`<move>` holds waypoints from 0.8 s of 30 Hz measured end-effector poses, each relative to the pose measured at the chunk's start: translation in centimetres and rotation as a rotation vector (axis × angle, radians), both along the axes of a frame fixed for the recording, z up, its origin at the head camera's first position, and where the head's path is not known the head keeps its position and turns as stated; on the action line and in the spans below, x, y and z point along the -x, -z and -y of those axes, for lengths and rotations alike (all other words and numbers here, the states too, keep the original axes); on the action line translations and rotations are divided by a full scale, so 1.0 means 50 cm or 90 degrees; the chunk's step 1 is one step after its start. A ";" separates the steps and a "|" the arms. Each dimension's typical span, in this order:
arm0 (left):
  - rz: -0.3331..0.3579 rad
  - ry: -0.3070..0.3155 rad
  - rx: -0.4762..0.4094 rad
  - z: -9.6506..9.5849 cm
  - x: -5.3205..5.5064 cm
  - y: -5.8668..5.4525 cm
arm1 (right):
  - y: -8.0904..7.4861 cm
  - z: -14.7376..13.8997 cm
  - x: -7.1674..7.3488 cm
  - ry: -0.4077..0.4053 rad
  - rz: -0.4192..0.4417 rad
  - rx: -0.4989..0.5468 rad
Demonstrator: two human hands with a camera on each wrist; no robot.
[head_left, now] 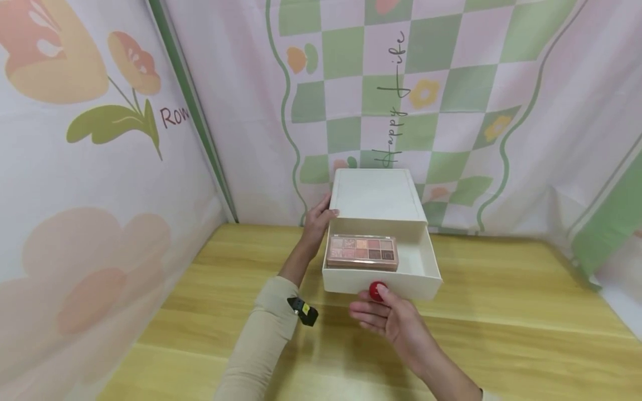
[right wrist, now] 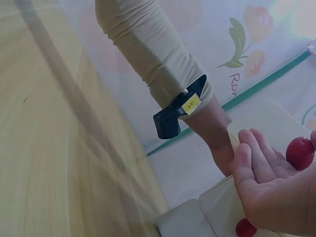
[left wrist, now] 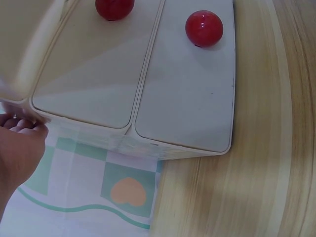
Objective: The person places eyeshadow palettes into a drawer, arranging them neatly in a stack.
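Note:
A small white drawer cabinet (head_left: pixel 378 192) stands against the back curtain. Its top drawer (head_left: pixel 418 287) is pulled out toward me. Inside, on the left, lies an eyeshadow palette (head_left: pixel 361 253) with a clear lid and rows of pink and brown pans. My right hand (head_left: pixel 401 323) pinches the red round knob (head_left: pixel 376 291) on that drawer's front, thumb on top, the other fingers stretched out below. My left hand (head_left: pixel 317 225) grips the cabinet's left side near the top, thumb at the front corner. In the left wrist view, the lower drawers (left wrist: pixel 185 94) are closed.
The cabinet rests on a wood-grain table (head_left: pixel 501 312). Printed curtains (head_left: pixel 346 55) hang behind it and a floral one (head_left: pixel 100 167) on the left. A black wrist camera (head_left: pixel 303 312) sits on the left sleeve. The closed drawers also carry red knobs (left wrist: pixel 204 28).

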State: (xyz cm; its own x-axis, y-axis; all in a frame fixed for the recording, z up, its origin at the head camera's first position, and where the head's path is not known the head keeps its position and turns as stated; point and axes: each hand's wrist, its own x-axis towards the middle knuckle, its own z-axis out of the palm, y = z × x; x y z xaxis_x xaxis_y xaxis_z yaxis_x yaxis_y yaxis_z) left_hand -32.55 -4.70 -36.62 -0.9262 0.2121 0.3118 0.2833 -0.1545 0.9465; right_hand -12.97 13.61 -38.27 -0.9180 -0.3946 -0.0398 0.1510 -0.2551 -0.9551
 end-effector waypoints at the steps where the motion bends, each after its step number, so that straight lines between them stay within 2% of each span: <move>1: -0.002 0.000 -0.001 0.000 0.001 0.001 | 0.001 0.000 0.001 -0.001 -0.003 0.005; 13: -0.006 -0.001 0.001 -0.001 0.004 0.006 | 0.008 0.006 0.003 0.028 -0.034 0.055; 24: -0.017 -0.002 0.010 0.002 0.007 0.007 | 0.008 0.015 0.010 0.077 -0.028 0.049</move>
State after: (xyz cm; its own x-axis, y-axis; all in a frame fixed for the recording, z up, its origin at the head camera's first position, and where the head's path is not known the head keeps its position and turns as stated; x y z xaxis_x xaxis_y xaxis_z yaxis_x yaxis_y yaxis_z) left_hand -32.92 -4.78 -36.96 -0.9182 0.2138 0.3334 0.3093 -0.1387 0.9408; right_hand -13.47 12.85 -38.69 -0.9590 -0.2820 0.0274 0.0737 -0.3418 -0.9369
